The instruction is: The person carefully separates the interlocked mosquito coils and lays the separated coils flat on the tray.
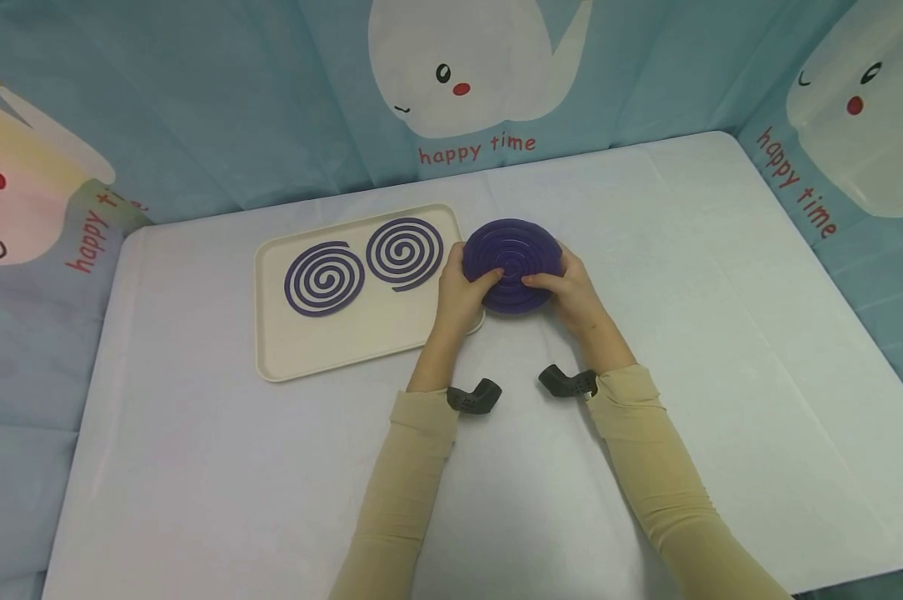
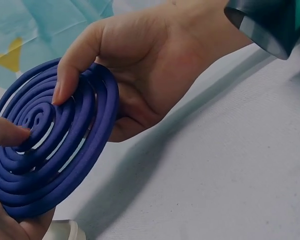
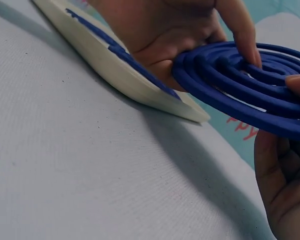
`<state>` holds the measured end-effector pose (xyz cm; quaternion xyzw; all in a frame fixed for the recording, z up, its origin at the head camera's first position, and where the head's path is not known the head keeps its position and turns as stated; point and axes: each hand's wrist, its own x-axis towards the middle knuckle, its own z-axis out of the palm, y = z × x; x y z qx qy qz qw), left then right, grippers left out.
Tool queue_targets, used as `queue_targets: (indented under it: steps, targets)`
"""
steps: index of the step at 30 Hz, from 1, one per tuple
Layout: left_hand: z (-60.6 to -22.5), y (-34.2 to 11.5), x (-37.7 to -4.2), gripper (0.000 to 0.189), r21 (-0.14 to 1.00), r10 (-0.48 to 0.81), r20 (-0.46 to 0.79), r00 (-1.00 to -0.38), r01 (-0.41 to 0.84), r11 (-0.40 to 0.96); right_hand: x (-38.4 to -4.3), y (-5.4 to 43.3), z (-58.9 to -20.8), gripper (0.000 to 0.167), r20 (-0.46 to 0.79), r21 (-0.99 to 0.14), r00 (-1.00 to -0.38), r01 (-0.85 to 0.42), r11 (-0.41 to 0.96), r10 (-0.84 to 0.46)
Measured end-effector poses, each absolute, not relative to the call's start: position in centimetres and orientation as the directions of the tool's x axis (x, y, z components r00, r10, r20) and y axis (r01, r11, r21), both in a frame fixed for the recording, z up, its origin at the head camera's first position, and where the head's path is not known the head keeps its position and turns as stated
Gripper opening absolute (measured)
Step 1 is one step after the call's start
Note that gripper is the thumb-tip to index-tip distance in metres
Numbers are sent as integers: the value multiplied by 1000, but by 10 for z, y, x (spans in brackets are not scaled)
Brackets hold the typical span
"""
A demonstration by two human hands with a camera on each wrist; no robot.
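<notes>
Both hands hold a round, dark purple-blue mosquito coil [image 1: 510, 240] above the table, just right of the tray. Its windings lie close together, and two curled ends meet at its centre in the left wrist view. My left hand [image 1: 461, 292] grips the left edge, thumb on the upper face. From the right, my right hand [image 1: 577, 298] grips the opposite edge, its thumb also near the centre. In the right wrist view the coil [image 3: 230, 102] appears almost edge-on, with narrow gaps between windings. Fingers underneath are partly hidden.
A cream tray [image 1: 369, 333] on the white table [image 1: 721, 333] bears two separate spiral coils, a left coil [image 1: 326, 279] and a right coil [image 1: 402, 250]. Dark wrist-worn devices [image 1: 474, 397] stick out at both cuffs. A printed blue curtain [image 1: 271, 100] borders the table.
</notes>
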<state>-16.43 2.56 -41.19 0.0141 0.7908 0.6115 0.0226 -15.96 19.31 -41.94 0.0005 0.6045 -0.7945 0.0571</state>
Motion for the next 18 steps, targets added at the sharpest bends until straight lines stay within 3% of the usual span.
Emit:
queue_targets:
  steps: [12,18]
  targets:
    - [-412,26,-164,43,955,-4,25,-1000,22,297,-161,198,-423,53,-58,-957,-991,90,-276,-123]
    - [-412,26,-163,44,947,-41,29,-999,15,321,-160,198,-422,53,-72,-946,-985,118,-303,-159]
